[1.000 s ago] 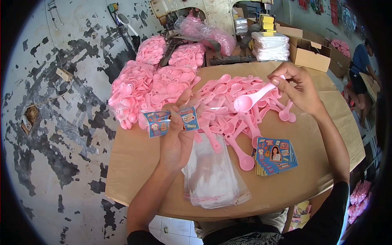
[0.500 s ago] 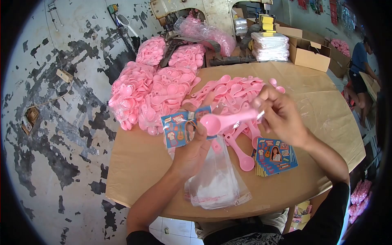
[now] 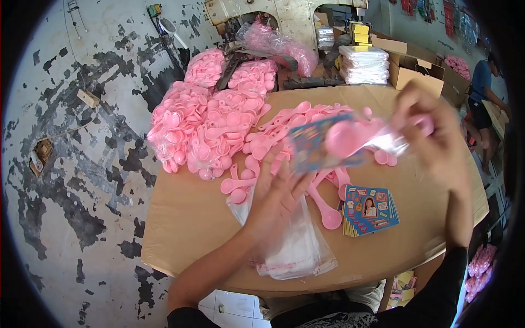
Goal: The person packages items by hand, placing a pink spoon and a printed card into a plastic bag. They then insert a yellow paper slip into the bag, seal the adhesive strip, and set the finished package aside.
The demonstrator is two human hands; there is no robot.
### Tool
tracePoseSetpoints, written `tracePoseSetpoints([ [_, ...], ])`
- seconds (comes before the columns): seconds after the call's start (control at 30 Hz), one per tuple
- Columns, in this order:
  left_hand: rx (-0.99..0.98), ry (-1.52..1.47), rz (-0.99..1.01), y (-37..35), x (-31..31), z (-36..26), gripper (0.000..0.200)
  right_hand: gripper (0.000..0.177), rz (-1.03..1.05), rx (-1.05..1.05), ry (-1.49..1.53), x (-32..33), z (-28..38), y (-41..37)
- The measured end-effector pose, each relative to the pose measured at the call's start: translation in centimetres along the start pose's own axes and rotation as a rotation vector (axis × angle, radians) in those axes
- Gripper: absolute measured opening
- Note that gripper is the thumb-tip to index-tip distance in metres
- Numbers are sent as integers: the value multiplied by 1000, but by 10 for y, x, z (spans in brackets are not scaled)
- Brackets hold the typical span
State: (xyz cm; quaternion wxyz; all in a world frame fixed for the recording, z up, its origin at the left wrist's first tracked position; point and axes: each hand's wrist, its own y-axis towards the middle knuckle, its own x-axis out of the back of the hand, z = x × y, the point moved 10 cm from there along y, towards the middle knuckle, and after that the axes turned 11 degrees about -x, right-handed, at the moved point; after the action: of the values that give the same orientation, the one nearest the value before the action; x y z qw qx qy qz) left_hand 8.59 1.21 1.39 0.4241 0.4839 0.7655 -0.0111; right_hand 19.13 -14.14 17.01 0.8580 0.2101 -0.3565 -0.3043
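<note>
Up at the right, my right hand (image 3: 432,128), smeared by motion, grips a clear plastic bag that holds a pink measuring spoon (image 3: 343,139) and a blue printed card (image 3: 309,145). Nothing is in my left hand (image 3: 276,188); its fingers are spread just left of and below the card, over a stack of clear plastic bags (image 3: 295,246). Beyond both hands lies a loose pile of pink measuring spoons (image 3: 298,117). One loose spoon (image 3: 328,216) points toward me, beside a fanned stack of blue printed cards (image 3: 372,210).
Plastic sacks full of pink spoons (image 3: 219,126) stand at the table's left. Behind are a machine (image 3: 290,22), packs of clear bags (image 3: 363,64) and a cardboard box (image 3: 418,74). Brown paper (image 3: 186,229) covers the table. Another person (image 3: 481,87) sits at the far right.
My right hand has moved right and up, carrying the bagged spoon and card along. My left hand has let go of the card and its fingers have spread.
</note>
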Motion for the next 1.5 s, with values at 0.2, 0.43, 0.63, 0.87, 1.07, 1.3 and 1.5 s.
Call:
tracePoseSetpoints([
  [0.2,-99,362,187,13,4,-11,68,14,44,-66,-223,18,-24,6],
  [0.43,-237,1304,590,-21,-67,2,83,21,166,-58,43,-34,-3,-10],
  [0.63,-157,1244,514,-23,-49,17,47,15,200,-161,304,-47,-9,-11],
  [0.87,181,940,514,-29,-63,19,40,14,373,-139,329,-49,-19,-5],
  [1.07,156,1114,865,-128,-89,-29,35,16,429,-128,-46,-15,-2,-7],
  [1.3,935,935,999,-323,88,146,42,15,170,-34,-23,28,7,-2],
  [1.5,945,1241,926,-318,216,205,43,17,167,33,-73,23,4,-1],
])
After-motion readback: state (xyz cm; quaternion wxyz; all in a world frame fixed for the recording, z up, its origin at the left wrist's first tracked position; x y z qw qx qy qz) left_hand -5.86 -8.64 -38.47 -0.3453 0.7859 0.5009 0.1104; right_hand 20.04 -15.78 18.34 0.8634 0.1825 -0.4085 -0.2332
